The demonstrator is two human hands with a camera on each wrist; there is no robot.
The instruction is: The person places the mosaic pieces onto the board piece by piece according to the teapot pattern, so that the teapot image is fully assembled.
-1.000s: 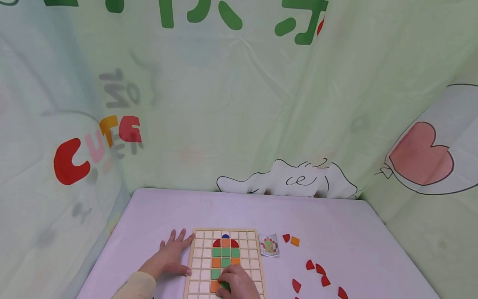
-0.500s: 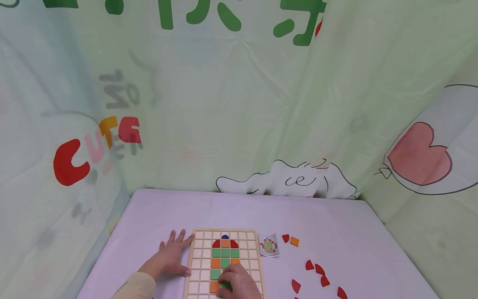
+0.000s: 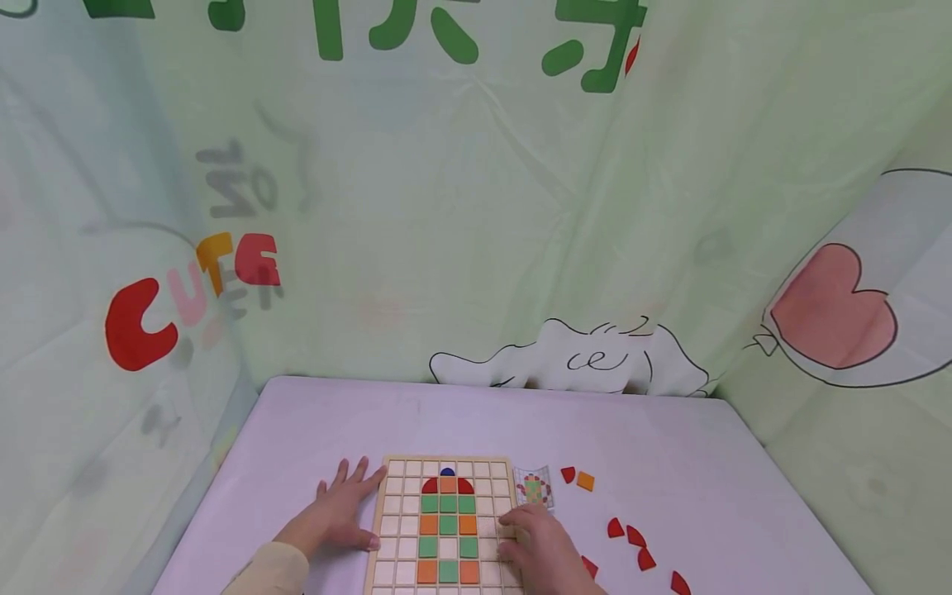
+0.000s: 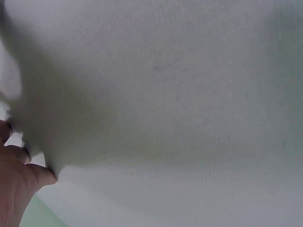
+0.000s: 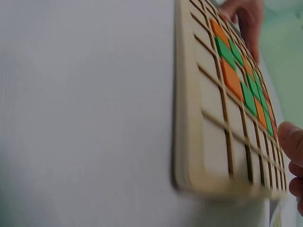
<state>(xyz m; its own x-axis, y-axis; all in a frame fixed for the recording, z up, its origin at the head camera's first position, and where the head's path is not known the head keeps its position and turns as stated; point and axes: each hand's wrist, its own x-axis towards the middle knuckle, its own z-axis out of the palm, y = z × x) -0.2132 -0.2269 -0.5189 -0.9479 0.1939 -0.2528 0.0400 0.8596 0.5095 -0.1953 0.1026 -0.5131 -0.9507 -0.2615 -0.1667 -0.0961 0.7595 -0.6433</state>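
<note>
A wooden grid board [image 3: 446, 457] lies flat at the front of the table. Orange and green square tiles [image 3: 448, 525] fill some of its cells, under two red quarter-circle tiles [image 3: 430, 486] and a small blue half-circle tile [image 3: 447, 473]. In the head view, the left hand [image 3: 342, 508] has its fingers spread on the table, with a fingertip and the thumb at the board's left edge. Over the board's right edge hovers the right hand [image 3: 546, 549], fingers loosely bent and nothing visible in them. A green tile [image 3: 449, 571] sits in a lower middle cell.
A small pattern card [image 3: 533, 486] lies right of the board, partly behind the right hand. Further right are several loose red quarter-circle tiles [image 3: 646, 559] and a yellow-orange square tile [image 3: 586, 481]. Printed curtains [image 3: 446, 231] hang behind the table.
The right hand has let go of the green tile, which now sits in its cell, and has moved right to the board's edge. The left hand has stayed in place.
</note>
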